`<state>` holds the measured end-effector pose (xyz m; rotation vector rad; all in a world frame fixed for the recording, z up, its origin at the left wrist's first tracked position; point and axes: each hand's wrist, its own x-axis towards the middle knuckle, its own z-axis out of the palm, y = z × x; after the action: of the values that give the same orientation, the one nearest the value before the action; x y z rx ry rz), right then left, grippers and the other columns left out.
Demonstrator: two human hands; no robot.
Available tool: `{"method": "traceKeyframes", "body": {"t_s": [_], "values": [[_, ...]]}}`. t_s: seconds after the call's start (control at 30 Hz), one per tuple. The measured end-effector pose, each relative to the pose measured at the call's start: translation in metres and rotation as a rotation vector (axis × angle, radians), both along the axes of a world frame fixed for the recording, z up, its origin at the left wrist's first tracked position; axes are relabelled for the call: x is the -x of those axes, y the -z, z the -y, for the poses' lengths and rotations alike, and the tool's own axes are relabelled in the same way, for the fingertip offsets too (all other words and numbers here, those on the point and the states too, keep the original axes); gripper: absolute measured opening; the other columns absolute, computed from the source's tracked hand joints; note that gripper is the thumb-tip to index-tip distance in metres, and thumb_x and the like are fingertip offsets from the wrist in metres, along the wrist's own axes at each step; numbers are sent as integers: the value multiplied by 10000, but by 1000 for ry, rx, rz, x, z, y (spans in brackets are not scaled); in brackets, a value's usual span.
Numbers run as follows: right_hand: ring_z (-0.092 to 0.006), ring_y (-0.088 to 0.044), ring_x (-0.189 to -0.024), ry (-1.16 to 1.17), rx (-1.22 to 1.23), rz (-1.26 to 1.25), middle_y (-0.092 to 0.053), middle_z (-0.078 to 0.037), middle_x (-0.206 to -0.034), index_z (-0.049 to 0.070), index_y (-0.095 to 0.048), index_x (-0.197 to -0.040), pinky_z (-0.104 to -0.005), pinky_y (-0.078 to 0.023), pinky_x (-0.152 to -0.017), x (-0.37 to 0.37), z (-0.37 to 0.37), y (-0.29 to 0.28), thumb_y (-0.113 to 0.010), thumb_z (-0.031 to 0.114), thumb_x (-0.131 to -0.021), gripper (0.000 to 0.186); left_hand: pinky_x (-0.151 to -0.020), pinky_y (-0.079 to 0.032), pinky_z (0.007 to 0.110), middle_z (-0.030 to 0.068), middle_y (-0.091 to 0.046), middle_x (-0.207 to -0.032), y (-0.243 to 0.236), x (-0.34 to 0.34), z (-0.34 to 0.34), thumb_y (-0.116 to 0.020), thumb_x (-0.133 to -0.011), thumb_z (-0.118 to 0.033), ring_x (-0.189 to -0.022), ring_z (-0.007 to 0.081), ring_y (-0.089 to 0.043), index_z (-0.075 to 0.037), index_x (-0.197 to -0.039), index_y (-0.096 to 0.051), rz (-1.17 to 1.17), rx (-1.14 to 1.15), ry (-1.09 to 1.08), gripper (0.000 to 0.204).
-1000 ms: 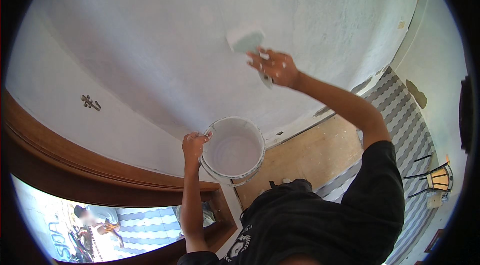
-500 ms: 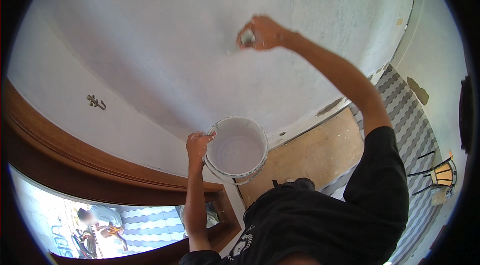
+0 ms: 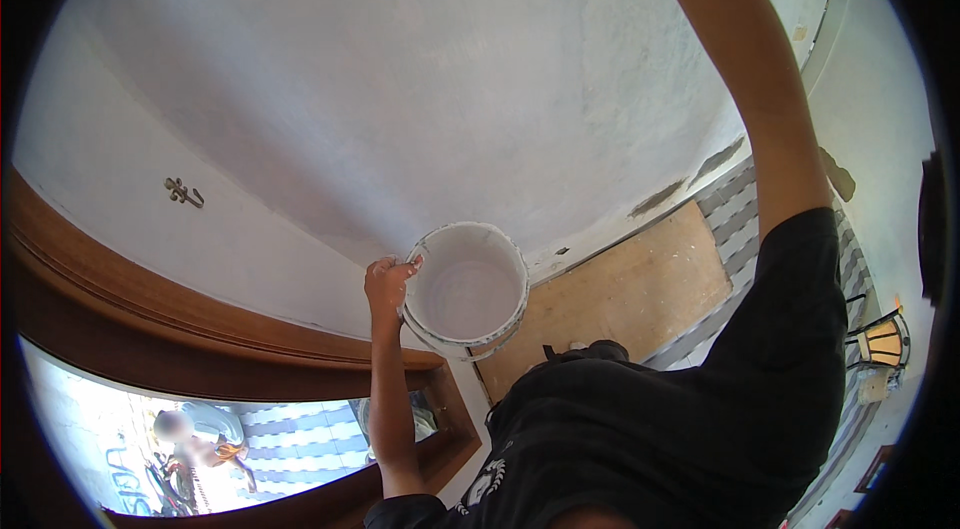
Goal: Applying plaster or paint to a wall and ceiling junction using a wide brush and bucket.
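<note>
My left hand (image 3: 389,281) grips the left rim of a white bucket (image 3: 516,284), which is smeared at the edge and holds a pale, whitish substance low inside. The bucket hangs beside the painted wall (image 3: 450,79) over a tan board. My right forearm (image 3: 760,109) stretches up along the wall and leaves the picture at the top, so that hand and whatever it holds are hidden. A patchy band of bare plaster (image 3: 660,197) runs near the wall's foot.
A tan board (image 3: 630,274) lies on patterned floor tiles (image 3: 730,199). A wooden frame (image 3: 130,299) borders the opening at lower left, where another person (image 3: 210,424) crouches outside. A metal hook (image 3: 185,192) is on the left wall; a chair (image 3: 882,339) stands at right.
My right arm has risen from mid-wall to beyond the top edge, taking the flat pale tool it held out of sight. My left hand and the bucket have shifted only slightly.
</note>
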<state>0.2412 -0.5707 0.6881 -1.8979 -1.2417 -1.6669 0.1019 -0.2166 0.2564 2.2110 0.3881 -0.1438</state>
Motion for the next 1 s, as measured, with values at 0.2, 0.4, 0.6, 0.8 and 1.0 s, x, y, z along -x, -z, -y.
{"method": "traceKeyframes", "body": {"t_s": [0.2, 0.4, 0.6, 0.8, 1.0], "values": [[-218, -620, -1075, 252, 31, 87, -680, -44, -1146, 112, -713, -967, -339, -549, -855, -40, -17, 101, -705, 51, -739, 237, -734, -462, 390, 227, -615, -807, 23, -10, 9, -761, -688, -365, -777, 374, -589, 67, -735, -639, 190, -88, 44, 452], [-140, -611, -1091, 305, -18, 80, -631, 48, -1256, 196, -707, -1077, -258, -574, -658, -35, -35, 273, -675, 128, -806, 281, -679, -436, 478, 201, -577, -701, 39, -9, -17, -750, -719, -445, -725, 424, -552, 8, -695, -648, 320, -78, 197, 465], [-193, -617, -1141, 230, 39, -216, -624, -10, -1280, 176, -716, -1061, -288, -567, -723, 14, -21, 404, -643, 83, -773, 311, -675, -425, 483, 220, -562, -703, 35, -4, -3, -732, -728, -479, -750, 428, -548, 18, -621, -573, 210, -85, 168, 532], [-177, -606, -1138, 213, 87, -384, -621, 15, -1283, 180, -697, -1060, -297, -548, -664, 52, -35, 407, -683, 132, -754, 310, -701, -440, 483, 219, -594, -733, 17, 9, -3, -726, -705, -451, -773, 417, -573, 0, -670, -626, 163, -329, 188, 463], [-182, -661, -968, 112, -115, -708, -696, 25, -1127, 152, -710, -988, -329, -567, -735, 81, -46, 353, -762, 124, -743, 252, -725, -470, 469, 187, -642, -780, -15, 13, 15, -750, -663, -477, -814, 404, -610, -13, -704, -658, 76, -377, 50, 475]]}}
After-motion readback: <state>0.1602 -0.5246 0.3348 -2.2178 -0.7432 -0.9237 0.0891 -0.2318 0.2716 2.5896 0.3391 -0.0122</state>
